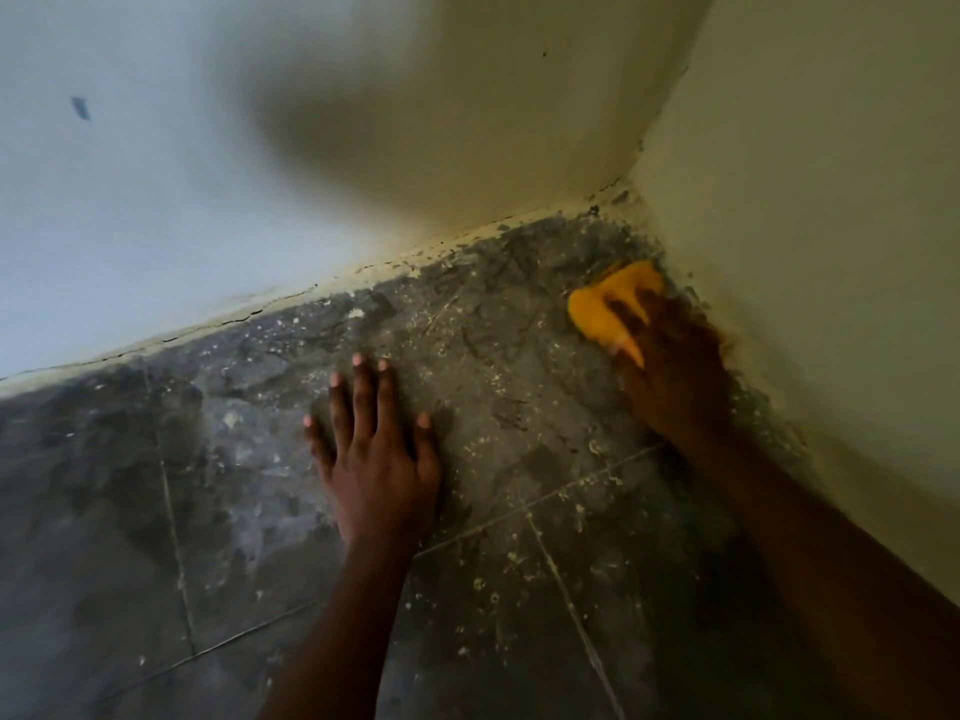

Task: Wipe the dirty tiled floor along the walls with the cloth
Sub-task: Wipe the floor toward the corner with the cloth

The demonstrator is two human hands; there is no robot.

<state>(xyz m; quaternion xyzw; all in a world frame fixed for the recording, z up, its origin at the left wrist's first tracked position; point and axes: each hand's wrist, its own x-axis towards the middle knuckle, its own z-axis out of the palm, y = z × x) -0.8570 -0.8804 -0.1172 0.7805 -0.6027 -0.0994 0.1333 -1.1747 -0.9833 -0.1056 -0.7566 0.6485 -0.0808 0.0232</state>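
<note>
The dark grey tiled floor (249,511) is covered in dust, pale specks and smeared grime. An orange cloth (605,304) lies on it near the corner, close to the right wall. My right hand (670,371) presses down on the cloth with its fingers spread over it; the hand looks blurred. Flat on the tiles to the left rests my left hand (374,449), fingers apart, holding nothing.
Two pale walls meet in a corner (623,192) at the upper right. The back wall (260,174) runs along the top with cracked paint at its base. The right wall (831,252) runs down the right side. Grout lines cross the floor.
</note>
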